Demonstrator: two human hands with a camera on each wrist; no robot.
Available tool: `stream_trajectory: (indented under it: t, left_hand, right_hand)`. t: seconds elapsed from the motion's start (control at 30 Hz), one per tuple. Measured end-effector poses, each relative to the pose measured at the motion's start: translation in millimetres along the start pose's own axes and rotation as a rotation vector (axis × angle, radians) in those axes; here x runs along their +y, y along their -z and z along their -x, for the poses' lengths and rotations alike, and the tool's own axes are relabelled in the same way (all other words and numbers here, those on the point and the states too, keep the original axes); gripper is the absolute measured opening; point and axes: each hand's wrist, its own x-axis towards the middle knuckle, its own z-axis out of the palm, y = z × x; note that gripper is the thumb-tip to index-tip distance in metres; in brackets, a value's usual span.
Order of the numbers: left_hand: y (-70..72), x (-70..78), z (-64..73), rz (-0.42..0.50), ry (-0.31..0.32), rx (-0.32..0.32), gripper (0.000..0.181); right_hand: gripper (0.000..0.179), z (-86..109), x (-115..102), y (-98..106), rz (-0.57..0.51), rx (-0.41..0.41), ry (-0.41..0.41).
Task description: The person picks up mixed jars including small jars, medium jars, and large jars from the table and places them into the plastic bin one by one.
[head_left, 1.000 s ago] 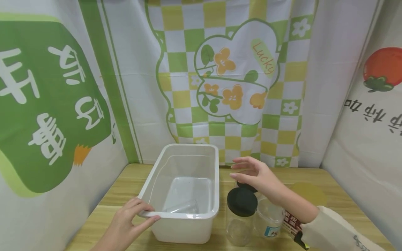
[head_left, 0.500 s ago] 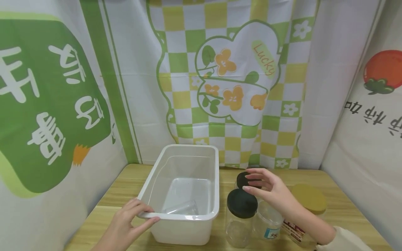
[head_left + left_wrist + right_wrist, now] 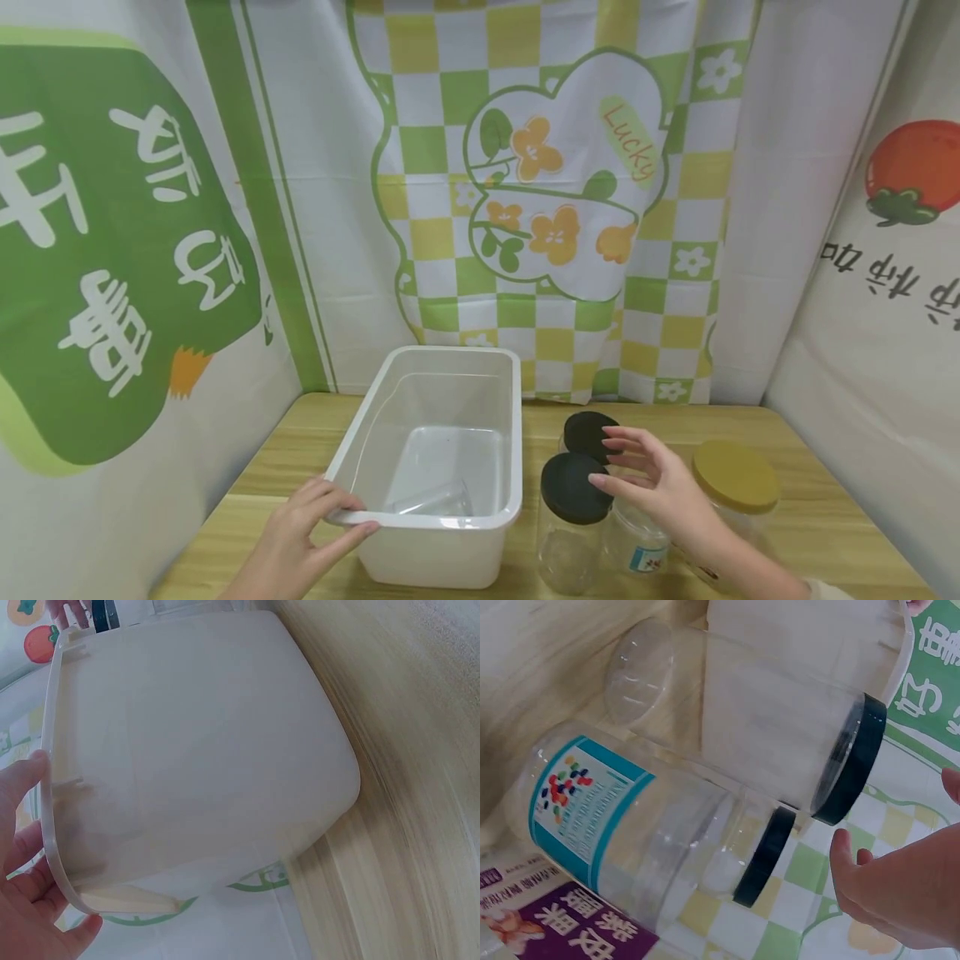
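My left hand (image 3: 288,542) grips the rim of a white plastic tub (image 3: 435,557) at its near left corner; in the left wrist view the fingers (image 3: 30,881) lie over that rim. My right hand (image 3: 667,492) is held above several clear jars, fingers spread and holding nothing. Nearest its thumb stands a tall jar with a black lid (image 3: 576,490). Behind that is another jar with a black lid (image 3: 587,433). A clear jar with a blue-edged label (image 3: 592,810) stands beneath the hand. Inside the tub lies a clear plastic cylinder (image 3: 442,500) on its side.
To the right stands a jar with a yellow lid (image 3: 737,477), partly behind my right forearm. A purple printed label (image 3: 577,919) shows in the right wrist view. Patterned cloth (image 3: 525,317) hangs behind the wooden table (image 3: 258,479).
My right hand has come back toward me and slightly right, away from above the rear black-lidded jar. My left hand stays on the tub's rim.
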Motion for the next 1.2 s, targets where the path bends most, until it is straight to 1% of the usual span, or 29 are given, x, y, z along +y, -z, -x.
stream_trajectory:
  t: [0.2, 0.37, 0.63, 0.73, 0.9, 1.2]
  left_hand:
    - [-1.1, -1.2, 0.4, -0.005, 0.001, 0.005, 0.034]
    - [-0.9, -1.0, 0.4, -0.004, -0.001, 0.007, 0.034]
    - [-1.3, 0.0, 0.5, -0.005, 0.005, 0.009, 0.035]
    - [-1.2, 0.3, 0.5, -0.009, 0.009, 0.009, 0.035]
    - [-1.0, 0.2, 0.9, -0.011, 0.018, 0.005, 0.035]
    - [-1.1, 0.1, 1.4, -0.002, 0.017, 0.0, 0.035]
  right_hand:
    - [0.068, 4.9, 14.2, -6.7, -0.022, 0.033, -0.002]
    - [0.07, 7.2, 21.2, -15.3, -0.044, 0.066, -0.013]
    - [0.077, 9.0, 27.4, -23.3, -0.043, 0.089, -0.044]
    - [0.079, 9.7, 32.2, -26.3, -0.03, 0.1, -0.044]
    - [0.083, 10.7, 38.9, -30.7, -0.025, 0.102, -0.068]
    - [0.089, 14.0, 51.1, -38.8, -0.011, 0.116, -0.04]
